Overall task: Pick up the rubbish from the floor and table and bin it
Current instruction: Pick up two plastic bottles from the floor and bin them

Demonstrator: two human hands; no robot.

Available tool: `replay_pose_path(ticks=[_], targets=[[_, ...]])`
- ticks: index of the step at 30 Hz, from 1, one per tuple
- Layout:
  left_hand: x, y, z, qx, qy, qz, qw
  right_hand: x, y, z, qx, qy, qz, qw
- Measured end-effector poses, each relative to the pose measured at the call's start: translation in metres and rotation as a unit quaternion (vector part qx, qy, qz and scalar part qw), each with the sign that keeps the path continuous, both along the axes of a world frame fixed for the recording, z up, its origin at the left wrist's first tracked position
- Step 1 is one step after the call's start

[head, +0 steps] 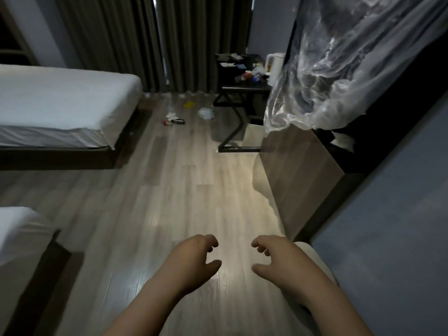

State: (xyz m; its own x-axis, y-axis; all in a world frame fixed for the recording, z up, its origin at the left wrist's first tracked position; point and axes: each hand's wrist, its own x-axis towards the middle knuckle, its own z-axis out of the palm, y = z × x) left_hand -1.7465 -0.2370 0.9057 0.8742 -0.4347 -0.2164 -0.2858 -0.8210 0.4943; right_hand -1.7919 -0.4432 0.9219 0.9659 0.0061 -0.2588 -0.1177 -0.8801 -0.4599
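Rubbish lies far ahead on the wooden floor: a dark bottle [177, 121], white crumpled paper [171, 115], a clear plastic wad [206, 113] and a yellow scrap [189, 104]. More litter, cans and paper scraps, covers the black table [242, 88] at the back right. A large clear plastic bag [339, 69] hangs at the upper right. My left hand [196, 260] and my right hand [278, 260] hover low in front of me, fingers loosely curled, holding nothing, far from the rubbish.
A white bed [60, 103] stands at the left, a second bed corner [17, 229] at the near left. A wooden cabinet [303, 178] and a blue wall line the right. Dark curtains close the back. A white kettle [275, 64] stands on the table.
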Motion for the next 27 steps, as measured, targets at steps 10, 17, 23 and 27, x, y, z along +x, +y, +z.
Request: replay_pose_path(ticks=[10, 17, 23, 27], targets=[[0.131, 0.035, -0.003, -0.009, 0.01, 0.09, 0.996, 0.164, 0.028, -0.005, -0.008, -0.006, 0.072, 0.997], [0.254, 0.054, 0.022, 0.024, -0.005, 0.143, 0.989, 0.309, 0.044, 0.006, 0.027, -0.021, 0.106, 0.994], [0.343, 0.07, 0.031, 0.008, -0.013, 0.176, 0.984, 0.41, 0.057, 0.013, 0.026, -0.025, 0.131, 0.991], [0.399, 0.089, 0.026, -0.005, -0.005, 0.193, 0.981, 0.469, 0.074, 0.011, 0.019, -0.02, 0.143, 0.989]])
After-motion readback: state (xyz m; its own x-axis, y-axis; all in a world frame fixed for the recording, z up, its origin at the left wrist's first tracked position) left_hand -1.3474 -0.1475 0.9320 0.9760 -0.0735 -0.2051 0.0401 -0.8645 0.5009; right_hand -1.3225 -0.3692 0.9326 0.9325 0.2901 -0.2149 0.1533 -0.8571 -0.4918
